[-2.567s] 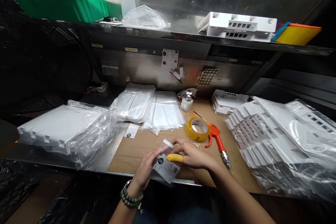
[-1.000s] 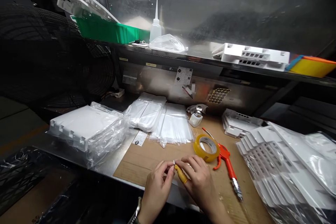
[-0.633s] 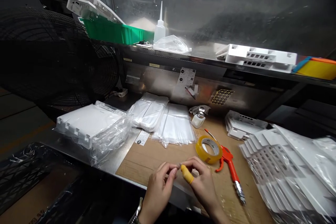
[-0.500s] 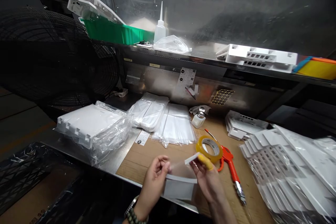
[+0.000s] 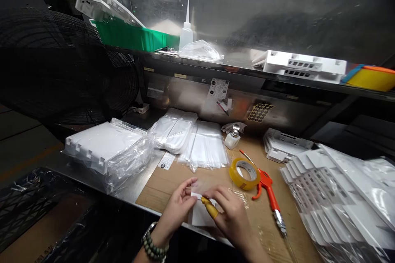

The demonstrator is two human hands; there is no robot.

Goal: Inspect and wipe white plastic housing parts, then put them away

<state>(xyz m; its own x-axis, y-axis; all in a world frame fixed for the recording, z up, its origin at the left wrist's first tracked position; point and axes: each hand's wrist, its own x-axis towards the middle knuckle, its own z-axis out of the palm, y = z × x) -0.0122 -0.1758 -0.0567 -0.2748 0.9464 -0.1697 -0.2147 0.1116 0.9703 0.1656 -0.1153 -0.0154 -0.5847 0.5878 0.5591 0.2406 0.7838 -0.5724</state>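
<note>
Between my hands, over the front edge of the bench, is a thin white panel (image 5: 202,216) with a see-through part above it. My left hand (image 5: 178,205) pinches its left side between thumb and fingers. From the right, my right hand (image 5: 230,209) is closed on its upper edge, with a yellow finger cot on the thumb. The right fingers hide part of the panel, so its exact kind cannot be told. A roll of yellow tape (image 5: 238,181) lies just beyond my right hand, beside a red air blow gun (image 5: 270,193).
Clear plastic bags (image 5: 206,148) lie behind my hands, near a small pump bottle (image 5: 232,137). Bagged white panels (image 5: 101,144) stand at left, more wrapped white parts (image 5: 336,197) at right. A shelf (image 5: 237,65) spans the back; a large fan (image 5: 68,70) is at left.
My right hand has moved left and turned palm down, closer to my left hand. The white strip it held up has come down to the panel.
</note>
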